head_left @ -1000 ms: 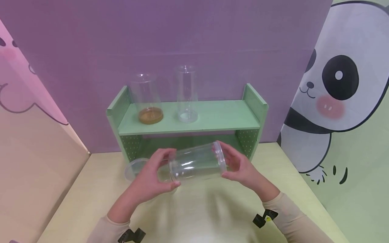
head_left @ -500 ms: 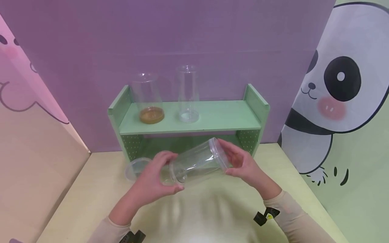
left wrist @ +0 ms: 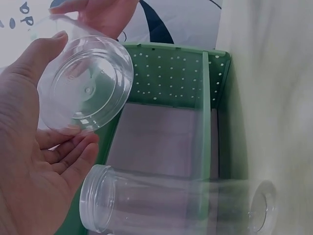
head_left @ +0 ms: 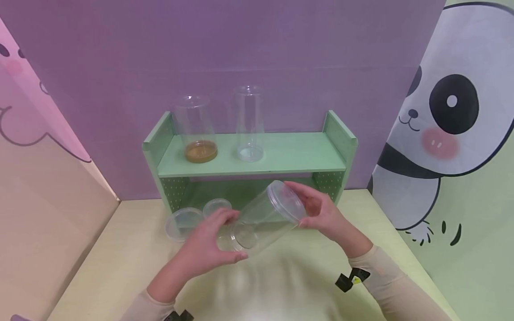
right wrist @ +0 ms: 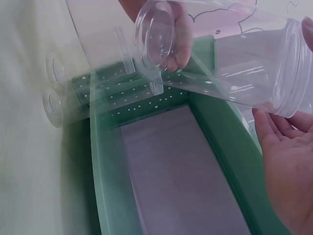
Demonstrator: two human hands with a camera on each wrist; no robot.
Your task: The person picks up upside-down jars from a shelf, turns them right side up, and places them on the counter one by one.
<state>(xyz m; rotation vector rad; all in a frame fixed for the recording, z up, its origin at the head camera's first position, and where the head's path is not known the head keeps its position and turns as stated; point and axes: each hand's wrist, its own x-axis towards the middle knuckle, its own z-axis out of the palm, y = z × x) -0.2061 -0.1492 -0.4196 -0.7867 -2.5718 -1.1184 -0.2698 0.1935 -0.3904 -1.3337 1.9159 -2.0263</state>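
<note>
A clear plastic jar is held in the air in front of the shelf, tilted with its lidded end up to the right. My left hand grips it around the base, thumb below and fingers behind. At the lid end, my right hand holds the rim between thumb and fingers. The left wrist view shows the round base facing the camera, between the left thumb and fingers. In the right wrist view, the ridged lid rests against my right fingertips.
Two more clear jars, one wider and one narrower, stand on the table left of the shelf's front. On the green shelf's top board are a jar with a brown bottom and a slim clear jar. A purple wall rises behind.
The held jar has turned from nearly level to a steeper tilt, its base dropping and its lid turning toward the camera. The left hand has lowered slightly, uncovering the narrower jar behind it.
</note>
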